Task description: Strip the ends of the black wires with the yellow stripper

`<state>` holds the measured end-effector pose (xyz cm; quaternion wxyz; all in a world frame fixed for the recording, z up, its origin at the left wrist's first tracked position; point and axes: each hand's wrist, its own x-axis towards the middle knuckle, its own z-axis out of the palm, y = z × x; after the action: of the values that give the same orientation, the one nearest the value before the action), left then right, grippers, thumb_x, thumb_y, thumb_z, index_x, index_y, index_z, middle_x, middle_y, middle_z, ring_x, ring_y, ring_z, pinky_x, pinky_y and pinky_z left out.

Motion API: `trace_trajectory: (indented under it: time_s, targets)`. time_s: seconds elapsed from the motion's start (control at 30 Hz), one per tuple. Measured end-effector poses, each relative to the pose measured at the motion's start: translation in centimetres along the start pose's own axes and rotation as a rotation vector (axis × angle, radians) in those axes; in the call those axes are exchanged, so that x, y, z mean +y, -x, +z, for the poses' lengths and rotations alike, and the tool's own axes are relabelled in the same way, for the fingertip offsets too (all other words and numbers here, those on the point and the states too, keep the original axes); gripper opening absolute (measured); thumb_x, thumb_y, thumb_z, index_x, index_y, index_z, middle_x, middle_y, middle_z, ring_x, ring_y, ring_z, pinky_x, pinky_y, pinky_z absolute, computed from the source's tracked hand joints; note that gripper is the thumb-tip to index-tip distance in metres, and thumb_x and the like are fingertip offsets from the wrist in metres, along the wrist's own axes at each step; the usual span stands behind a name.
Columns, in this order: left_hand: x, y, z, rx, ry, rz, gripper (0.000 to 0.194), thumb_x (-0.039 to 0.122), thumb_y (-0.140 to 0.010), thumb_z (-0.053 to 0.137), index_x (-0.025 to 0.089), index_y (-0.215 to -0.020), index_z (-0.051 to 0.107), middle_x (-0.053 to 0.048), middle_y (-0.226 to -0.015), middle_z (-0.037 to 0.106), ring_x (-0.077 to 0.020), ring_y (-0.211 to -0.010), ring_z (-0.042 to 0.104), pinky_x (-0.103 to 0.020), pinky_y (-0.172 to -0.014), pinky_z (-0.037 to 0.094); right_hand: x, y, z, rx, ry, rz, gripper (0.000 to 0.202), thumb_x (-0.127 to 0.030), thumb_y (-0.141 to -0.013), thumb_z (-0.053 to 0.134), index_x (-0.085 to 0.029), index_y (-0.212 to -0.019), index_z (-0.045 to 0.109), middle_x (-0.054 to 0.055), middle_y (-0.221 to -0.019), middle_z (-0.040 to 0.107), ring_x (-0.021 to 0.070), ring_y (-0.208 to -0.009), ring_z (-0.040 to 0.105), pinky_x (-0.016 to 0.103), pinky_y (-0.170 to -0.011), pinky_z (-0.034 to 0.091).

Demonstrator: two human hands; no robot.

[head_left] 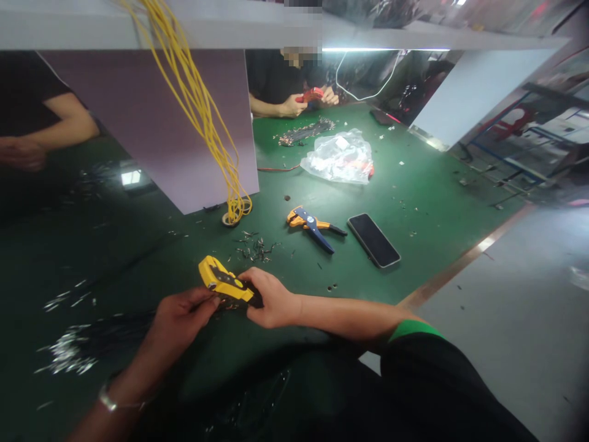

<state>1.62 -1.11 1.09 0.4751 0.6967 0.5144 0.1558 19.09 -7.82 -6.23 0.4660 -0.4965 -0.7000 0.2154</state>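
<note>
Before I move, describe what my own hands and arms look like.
Your left hand and right hand are both ungloved. A shiny, silver-coloured bracelet circles the left wrist. The right forearm is bare below a black sleeve with a bright green edge. No left sleeve shows.

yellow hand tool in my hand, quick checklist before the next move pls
- Yellow tool gripped in right hand: ok
- Left hand fingers well away from the tool's head: not ok, they are right by it
- Wire seated in its jaws: cannot tell
- Surface just beyond it free of scraps: not ok
- Phone apart from both hands: ok
</note>
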Motion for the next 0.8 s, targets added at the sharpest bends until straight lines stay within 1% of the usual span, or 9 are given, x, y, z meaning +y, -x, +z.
trace_trajectory:
  time_s: [0.1,0.2,0.33,0.37,0.4,0.47,0.57,0.7,0.8]
  targets:
    - [0.1,0.0,0.0,0.001,0.019,0.025,0.021,0.034,-0.064,0.064,0.017,-0.053,0.061,0.003,-0.046,0.055,-0.0138,-0.049,0.053,-0.021,-0.047,0.041,0.0,0.0,-0.1,-0.003,0.008,-0.021,0.046,-0.017,-0.060,0.051,-0.015,-0.106,0.046,0.009,-0.092,0.057,0.0209,-0.081,0.056,0.035,-0.074,0.053]
    - [0.1,0.0,0.0,-0.013,0.027,0.058,0.018,0.031,-0.067,0.064,0.016,-0.057,0.065,0.002,-0.048,0.058,-0.0147,-0.054,0.056,-0.021,-0.049,0.043,-0.2,0.1,-0.2,-0.015,0.020,-0.014,0.048,-0.018,-0.059,0.050,-0.016,-0.107,0.045,0.009,-0.093,0.057,0.0210,-0.081,0.056,0.035,-0.075,0.053]
    - [-0.1,0.2,0.4,0.009,0.007,0.087,0.016,0.027,-0.073,0.063,0.015,-0.074,0.073,0.000,-0.070,0.072,-0.0160,-0.065,0.061,-0.022,-0.060,0.048,-0.9,0.6,-0.3,-0.015,0.009,0.000,0.051,-0.017,-0.059,0.050,-0.018,-0.110,0.044,0.009,-0.097,0.057,0.0221,-0.085,0.057,0.037,-0.077,0.053]
    - [-0.2,0.3,0.5,-0.010,0.014,0.116,0.017,0.028,-0.074,0.063,0.015,-0.076,0.074,-0.001,-0.073,0.073,-0.0167,-0.068,0.062,-0.023,-0.063,0.049,-1.1,0.8,-0.3,-0.009,0.005,0.007,0.051,-0.016,-0.060,0.050,-0.018,-0.110,0.044,0.009,-0.097,0.057,0.0226,-0.086,0.057,0.038,-0.078,0.053]
    - [-0.4,0.3,0.6,-0.042,0.032,0.136,0.019,0.029,-0.075,0.063,0.015,-0.078,0.074,-0.001,-0.075,0.073,-0.0173,-0.070,0.063,-0.024,-0.065,0.049,-1.3,1.0,-0.3,-0.006,0.001,0.009,0.051,-0.015,-0.060,0.050,-0.017,-0.111,0.044,0.010,-0.097,0.057,0.0235,-0.088,0.057,0.039,-0.078,0.052]
    - [-0.8,0.4,0.7,-0.075,0.110,0.154,0.019,0.030,-0.075,0.064,0.014,-0.074,0.073,-0.002,-0.072,0.072,-0.0169,-0.069,0.063,-0.025,-0.066,0.050,-1.4,1.3,-0.2,0.007,0.001,-0.003,0.054,-0.013,-0.061,0.049,-0.016,-0.115,0.043,0.012,-0.101,0.056,0.0255,-0.093,0.057,0.041,-0.080,0.052]
    - [-1.4,0.4,0.6,-0.108,0.162,0.136,0.018,0.028,-0.076,0.063,0.013,-0.074,0.073,-0.002,-0.073,0.071,-0.0161,-0.070,0.063,-0.026,-0.068,0.051,-1.5,1.6,-0.1,-0.002,0.028,-0.024,0.057,-0.010,-0.062,0.049,-0.016,-0.118,0.042,0.013,-0.106,0.056,0.0271,-0.097,0.058,0.043,-0.082,0.051]
    - [-1.6,0.5,0.5,-0.123,0.182,0.163,0.016,0.022,-0.078,0.060,0.015,-0.080,0.074,-0.001,-0.076,0.072,-0.0150,-0.074,0.063,-0.026,-0.073,0.050,-1.9,1.6,-0.1,-0.009,0.057,-0.017,0.058,-0.010,-0.062,0.050,-0.017,-0.118,0.041,0.013,-0.106,0.057,0.0273,-0.095,0.059,0.043,-0.080,0.053]
    - [-1.5,0.6,0.5,-0.140,0.198,0.157,0.018,0.020,-0.079,0.057,0.014,-0.082,0.074,-0.001,-0.075,0.071,-0.0145,-0.072,0.063,-0.025,-0.071,0.050,-2.0,1.6,-0.2,-0.020,0.051,0.001,0.057,-0.009,-0.061,0.050,-0.017,-0.118,0.042,0.012,-0.103,0.058,0.0260,-0.092,0.060,0.041,-0.077,0.053]
